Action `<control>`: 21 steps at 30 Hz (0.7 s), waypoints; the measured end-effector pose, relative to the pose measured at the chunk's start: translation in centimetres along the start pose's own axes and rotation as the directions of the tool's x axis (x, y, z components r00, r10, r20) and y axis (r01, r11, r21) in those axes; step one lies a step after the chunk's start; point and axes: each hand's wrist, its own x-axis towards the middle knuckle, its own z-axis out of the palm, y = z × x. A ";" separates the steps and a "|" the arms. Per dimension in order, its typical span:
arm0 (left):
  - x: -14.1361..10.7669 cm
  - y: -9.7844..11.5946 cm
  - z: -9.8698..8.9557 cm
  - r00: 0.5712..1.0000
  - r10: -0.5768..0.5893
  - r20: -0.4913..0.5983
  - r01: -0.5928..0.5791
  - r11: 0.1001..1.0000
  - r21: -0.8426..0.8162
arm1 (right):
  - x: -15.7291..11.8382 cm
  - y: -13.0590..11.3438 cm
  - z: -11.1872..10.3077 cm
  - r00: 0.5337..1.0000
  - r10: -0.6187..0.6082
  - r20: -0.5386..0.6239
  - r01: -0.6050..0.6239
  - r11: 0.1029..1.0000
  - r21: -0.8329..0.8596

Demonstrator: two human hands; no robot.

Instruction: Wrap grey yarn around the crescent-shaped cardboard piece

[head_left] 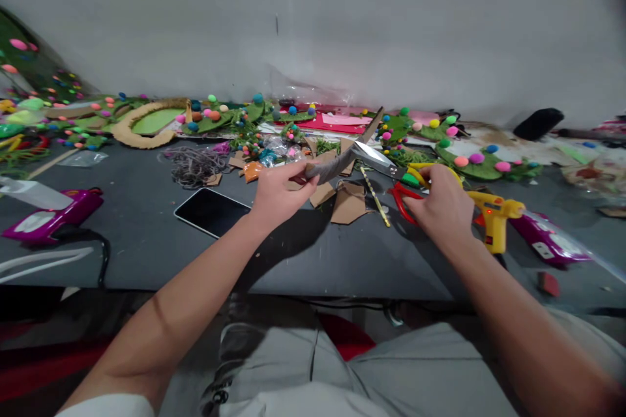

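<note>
**Scissor blades reached a grey curve above a dark grey worktop (pixel 298 270)**

From where I stood, the person's left hand (pixel 285 199) was closed on one end of a slim, curved strip wrapped in grey (pixel 332 168), fingers and thumb pinching it. The strip swept up and away to the right, ending in a brownish tip. The right hand (pixel 445 205) was wrapped round the handles of a pair of scissors with silver blades and red and yellow grips (pixel 403 203). The blades pointed left, their tips at the strip's middle; I couldn't tell whether they touched it.

Beneath the strip lay brown cardboard pieces (pixel 349 203), with a thin yellow patterned stick (pixel 375 199) just to their right. A dark-screened phone with a pale edge (pixel 212 212) lay near the left forearm, and behind it sat a tangle of grey yarn (pixel 192 166).

Just right of the right hand was a yellow glue gun with a small red light (pixel 496 218), a glossy purple device (pixel 550 241) beyond it. Another purple-and-white device (pixel 53 215) sat at the far left. Along the wall ran green leaf shapes dotted with coloured pom-poms (pixel 482 164), and a tan C-shaped piece (pixel 144 137) lay among those on the left.
</note>
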 end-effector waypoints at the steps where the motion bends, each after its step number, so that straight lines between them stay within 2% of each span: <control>1: -0.1 0.0 0.0 0.998 0.066 -0.011 -0.065 0.997 0.042 | 0.0 0.0 0.0 1.000 -0.008 -0.006 0.008 1.000 -0.003; 4: -0.3 0.0 0.1 0.977 0.211 -0.022 -0.206 0.969 0.134 | 0.0 0.1 0.0 1.000 -0.015 -0.013 0.015 1.000 -0.010; 9: -0.4 -0.3 0.2 0.958 0.288 -0.005 -0.283 0.944 0.168 | 0.0 -0.1 -0.1 1.000 -0.014 -0.010 0.014 1.000 -0.014; 15: -0.2 -1.0 0.3 0.910 0.414 0.022 -0.411 0.895 0.172 | 0.1 -0.6 -0.3 0.998 0.044 0.041 -0.043 0.999 -0.028; 17: -0.2 -0.9 0.4 0.900 0.436 0.016 -0.433 0.888 0.153 | 0.1 -0.7 -0.4 0.997 0.057 0.061 -0.055 0.998 -0.034; 21: -0.3 -0.8 0.3 0.909 0.415 0.036 -0.414 0.893 0.177 | 0.1 -0.9 -0.7 0.995 0.059 0.079 -0.057 0.998 -0.036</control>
